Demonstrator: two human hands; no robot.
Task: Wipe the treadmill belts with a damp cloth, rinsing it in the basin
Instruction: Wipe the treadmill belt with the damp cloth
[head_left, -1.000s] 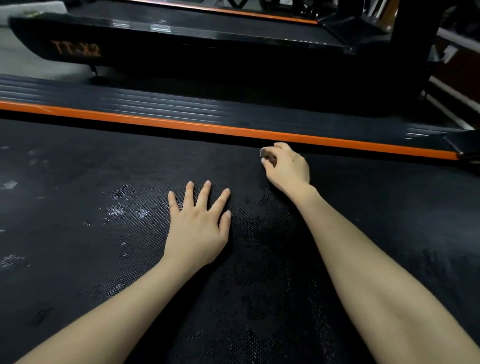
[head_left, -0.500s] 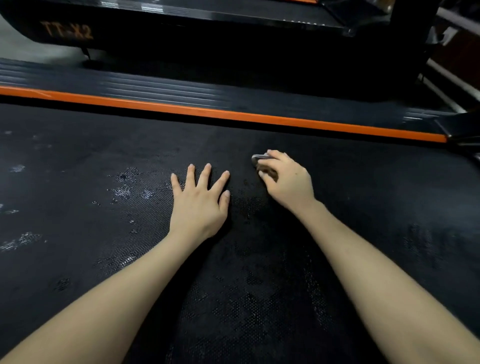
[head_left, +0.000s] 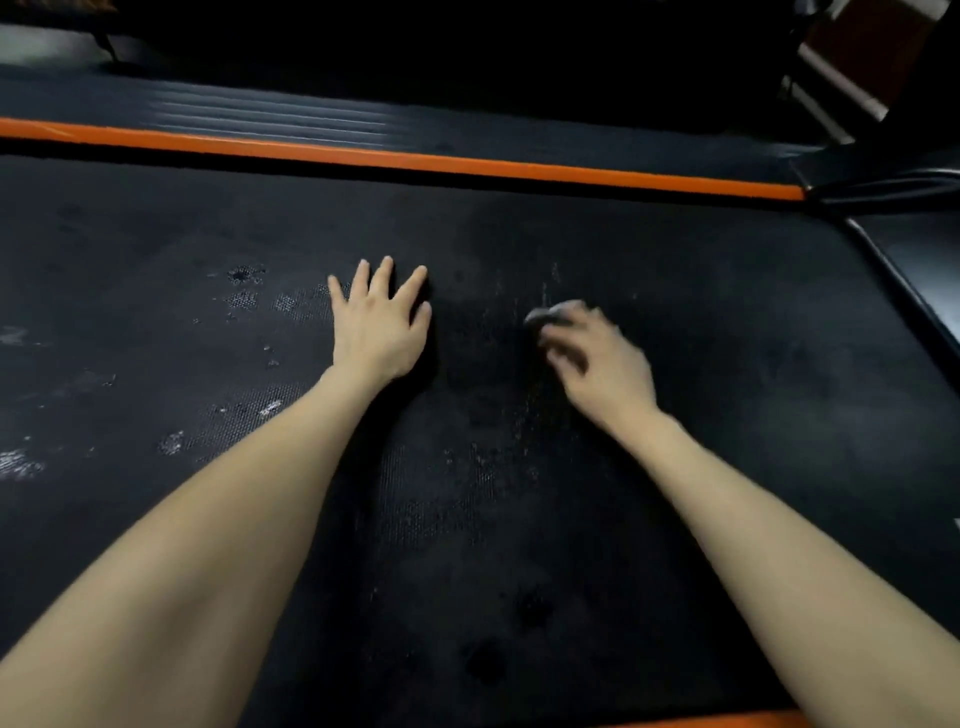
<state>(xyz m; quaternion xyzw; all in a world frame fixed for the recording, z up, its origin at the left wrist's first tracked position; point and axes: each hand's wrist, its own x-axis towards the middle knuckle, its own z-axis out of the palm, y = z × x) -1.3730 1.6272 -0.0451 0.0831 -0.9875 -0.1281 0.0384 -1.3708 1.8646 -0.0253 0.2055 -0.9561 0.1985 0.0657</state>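
wiping step, by the look. pale smears (head_left: 21, 462) far left on belt (head_left: 130, 249), not yet cleaned. bracing with left hand (head_left: 382, 332), fingers spread flat. rubbing with cloth (head_left: 545, 316), bunched in curled right hand (head_left: 597, 364). next, probably long strokes leftward: open belt there, rail (head_left: 415, 158) beyond, frame edge (head_left: 893, 275) near on right. no basin in view.

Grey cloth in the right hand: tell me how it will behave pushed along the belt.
Probably floppy: the grey cloth is bunched into a small wad, pinched by the right hand. Probably light, since that pinch alone holds it. It may drag on the treadmill belt, whose surface looks dimpled.
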